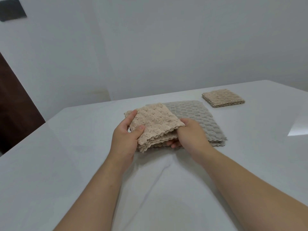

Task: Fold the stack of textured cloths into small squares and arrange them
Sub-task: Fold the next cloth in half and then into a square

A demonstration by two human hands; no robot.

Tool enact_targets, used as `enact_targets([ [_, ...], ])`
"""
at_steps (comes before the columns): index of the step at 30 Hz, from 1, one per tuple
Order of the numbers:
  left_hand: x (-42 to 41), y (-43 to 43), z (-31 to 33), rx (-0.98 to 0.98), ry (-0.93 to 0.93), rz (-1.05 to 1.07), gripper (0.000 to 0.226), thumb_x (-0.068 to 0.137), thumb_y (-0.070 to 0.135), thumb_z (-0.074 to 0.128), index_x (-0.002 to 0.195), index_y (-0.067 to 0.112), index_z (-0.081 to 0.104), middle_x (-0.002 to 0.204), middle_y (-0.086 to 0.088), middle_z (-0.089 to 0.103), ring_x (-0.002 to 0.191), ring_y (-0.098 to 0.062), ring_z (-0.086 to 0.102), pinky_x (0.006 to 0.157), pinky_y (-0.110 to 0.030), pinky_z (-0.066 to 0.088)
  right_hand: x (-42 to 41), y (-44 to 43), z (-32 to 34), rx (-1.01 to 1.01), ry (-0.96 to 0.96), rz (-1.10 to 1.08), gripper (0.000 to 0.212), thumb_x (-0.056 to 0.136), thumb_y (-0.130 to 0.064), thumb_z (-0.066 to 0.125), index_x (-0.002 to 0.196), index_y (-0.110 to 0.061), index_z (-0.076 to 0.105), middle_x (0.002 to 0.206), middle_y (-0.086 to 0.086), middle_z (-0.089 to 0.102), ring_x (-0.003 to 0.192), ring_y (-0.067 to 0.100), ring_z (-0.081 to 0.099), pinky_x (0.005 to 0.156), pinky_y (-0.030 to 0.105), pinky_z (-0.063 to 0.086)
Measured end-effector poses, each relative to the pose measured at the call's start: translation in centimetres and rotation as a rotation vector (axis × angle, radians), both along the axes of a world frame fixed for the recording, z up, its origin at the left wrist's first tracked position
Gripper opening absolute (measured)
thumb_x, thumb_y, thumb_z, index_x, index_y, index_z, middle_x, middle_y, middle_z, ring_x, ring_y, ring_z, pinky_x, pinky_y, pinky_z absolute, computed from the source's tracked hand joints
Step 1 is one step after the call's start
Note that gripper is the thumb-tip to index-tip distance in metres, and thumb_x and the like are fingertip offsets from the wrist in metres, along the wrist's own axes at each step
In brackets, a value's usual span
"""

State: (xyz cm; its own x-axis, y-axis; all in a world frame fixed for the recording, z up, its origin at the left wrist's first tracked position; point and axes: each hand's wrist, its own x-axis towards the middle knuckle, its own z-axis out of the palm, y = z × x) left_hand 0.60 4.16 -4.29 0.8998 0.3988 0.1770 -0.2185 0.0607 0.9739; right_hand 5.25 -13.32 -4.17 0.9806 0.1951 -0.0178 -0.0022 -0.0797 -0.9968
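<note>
Evidently both hands, left (pixel 124 135) and right (pixel 188 134), grip the beige cloth (pixel 156 125), keeping its folded layers aligned. Probably it joins the finished square (pixel 223 97) on the desk (pixel 66 155).

White table (pixel 66 147), pale wall (pixel 150 47)

I log a beige cloth (pixel 155 124), folded into several wavy-edged layers and lifted at its near edge, overlapping the grey cloth (pixel 196 117), which lies flat on the worktop (pixel 66 147). A folded beige square (pixel 223 98) lies well apart, far right.
</note>
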Motion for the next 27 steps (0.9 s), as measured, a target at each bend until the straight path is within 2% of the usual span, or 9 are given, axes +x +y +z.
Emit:
enact_targets([
  [5, 0.0, -0.1, -0.1, 0.020, -0.003, 0.015, 0.056, 0.093, -0.006, 0.063, 0.140, 0.024, 0.060, 0.131, 0.002, 0.068, 0.116, -0.011, 0.068, 0.103, -0.036, 0.052, 0.3, -0.1, -0.4, 0.048, 0.026, 0.056, 0.041, 0.092, 0.010, 0.038, 0.113, -0.013, 0.066, 0.083, 0.012, 0.078, 0.070, 0.029, 0.075, 0.065, 0.041, 0.063],
  [8, -0.2, 0.0, 0.3, -0.054, -0.008, 0.001, 0.056, 0.095, -0.011, 0.056, 0.139, 0.022, 0.060, 0.130, -0.002, 0.069, 0.111, -0.015, 0.071, 0.094, -0.032, 0.057, 0.2, -0.4, -0.1, 0.236, 0.135, 0.225, 0.042, 0.092, 0.013, 0.052, 0.126, -0.009, 0.061, 0.109, 0.015, 0.075, 0.097, 0.029, 0.075, 0.085, 0.045, 0.061],
  [10, -0.4, -0.1, 0.6, -0.081, -0.016, -0.016, 0.055, 0.095, -0.012, 0.051, 0.139, 0.021, 0.061, 0.129, -0.003, 0.069, 0.110, -0.017, 0.071, 0.086, -0.029, 0.060, 0.1, -1.0, 0.3, 0.330, 0.242, 0.353, 0.056, 0.084, 0.020, 0.047, 0.132, -0.006, 0.058, 0.120, 0.017, 0.072, 0.110, 0.035, 0.070, 0.099, 0.052, 0.054],
  [13, -0.5, -0.3, 0.8, -0.106, -0.031, -0.033, 0.056, 0.095, -0.014, 0.049, 0.138, 0.020, 0.061, 0.127, -0.001, 0.069, 0.109, -0.018, 0.072, 0.081, -0.028, 0.060, 0.1, -1.9, 0.9, 0.425, 0.359, 0.492, 0.065, 0.074, 0.001, 0.041, 0.138, -0.005, 0.056, 0.135, 0.019, 0.063, 0.127, 0.039, 0.058, 0.109, 0.053, 0.045],
  [15, -0.6, -0.2, 0.9, -0.101, -0.039, -0.056, 0.056, 0.095, -0.014, 0.049, 0.138, 0.020, 0.062, 0.128, 0.000, 0.069, 0.110, -0.018, 0.071, 0.082, -0.028, 0.060, 0.2, -2.0, 1.3, 0.441, 0.393, 0.415, 0.051, 0.083, -0.018, 0.049, 0.132, -0.005, 0.060, 0.121, 0.017, 0.071, 0.116, 0.036, 0.067, 0.098, 0.050, 0.054],
  [18, -0.9, -0.3, 0.9, -0.010, -0.042, -0.122, 0.056, 0.096, -0.012, 0.050, 0.138, 0.024, 0.062, 0.131, 0.003, 0.068, 0.117, -0.016, 0.068, 0.093, -0.033, 0.058, 0.6, -1.5, 1.0, 0.329, 0.315, 0.212, 0.039, 0.100, -0.045, 0.054, 0.110, -0.010, 0.068, 0.077, 0.002, 0.076, 0.078, 0.021, 0.075, 0.078, 0.039, 0.059],
  [21, -1.0, -0.6, 0.8, 0.071, -0.054, -0.171, 0.055, 0.097, -0.009, 0.052, 0.140, 0.025, 0.060, 0.133, 0.009, 0.067, 0.120, -0.013, 0.066, 0.094, -0.031, 0.056, 1.1, -0.8, 0.1, 0.070, 0.128, 0.042, 0.060, 0.094, -0.064, 0.052, 0.103, -0.008, 0.073, 0.087, 0.004, 0.079, 0.085, 0.025, 0.076, 0.087, 0.045, 0.059],
  [24, -1.1, -0.9, 0.8, 0.151, -0.064, -0.149, 0.046, 0.099, 0.006, 0.059, 0.141, 0.027, 0.059, 0.133, 0.010, 0.066, 0.119, -0.009, 0.066, 0.093, -0.030, 0.055, 0.7, -0.8, -0.1, -0.196, -0.134, -0.084, 0.061, 0.100, -0.060, 0.041, 0.079, -0.005, 0.058, 0.066, 0.005, 0.065, 0.066, 0.024, 0.062, 0.069, 0.035, 0.051],
  [27, -1.3, -1.3, 0.4, 0.334, -0.071, -0.056, 0.044, 0.100, 0.024, 0.062, 0.143, 0.031, 0.056, 0.131, 0.016, 0.065, 0.111, 0.001, 0.065, 0.087, -0.022, 0.055, -0.4, -0.7, 0.3, -0.336, -0.324, -0.143, 0.046, 0.106, -0.050, 0.032, 0.078, -0.016, 0.046, 0.070, -0.001, 0.055, 0.066, 0.018, 0.053, 0.055, 0.032, 0.033],
])
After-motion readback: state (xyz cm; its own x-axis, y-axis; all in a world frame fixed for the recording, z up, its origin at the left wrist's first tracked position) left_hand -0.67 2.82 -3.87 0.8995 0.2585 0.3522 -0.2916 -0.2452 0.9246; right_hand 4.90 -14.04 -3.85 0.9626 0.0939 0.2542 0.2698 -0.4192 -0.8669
